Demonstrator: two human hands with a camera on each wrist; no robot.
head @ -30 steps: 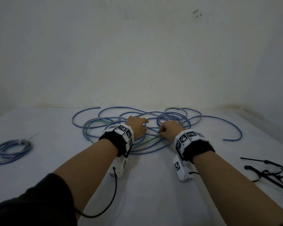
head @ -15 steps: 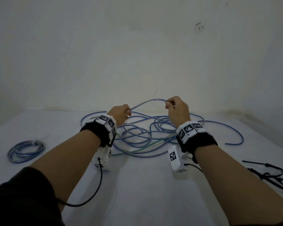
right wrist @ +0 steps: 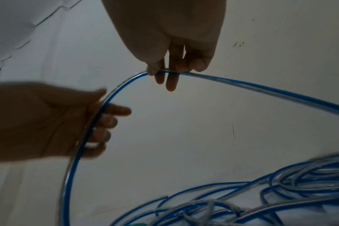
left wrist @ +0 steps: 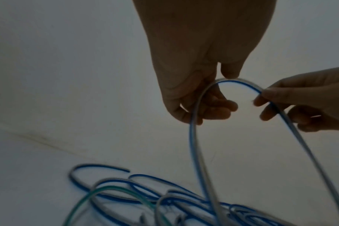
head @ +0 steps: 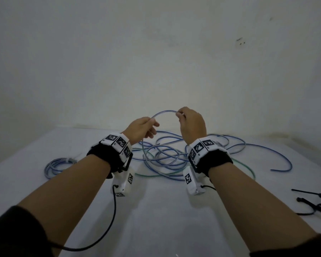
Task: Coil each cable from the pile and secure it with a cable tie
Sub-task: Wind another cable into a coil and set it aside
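Note:
A blue-and-clear cable [head: 162, 112] arches in the air between my two hands, above the tangled pile of blue and green cables [head: 167, 156] on the white table [head: 156, 219]. My left hand [head: 143, 128] holds the arch's left end, its fingers curled round the cable [left wrist: 195, 107]. My right hand [head: 191, 123] pinches the right end between thumb and fingers [right wrist: 159, 71]. From both hands the cable [right wrist: 261, 90] runs down into the pile [right wrist: 261, 191].
One coiled blue cable [head: 58, 166] lies at the table's left. Black cable ties [head: 319, 204] lie at the right edge. A plain wall [head: 156, 62] rises behind the table.
Both hands went from the pile on the table up into the air, taking one blue cable with them. They have since moved closer together, bending it into a tighter arch.

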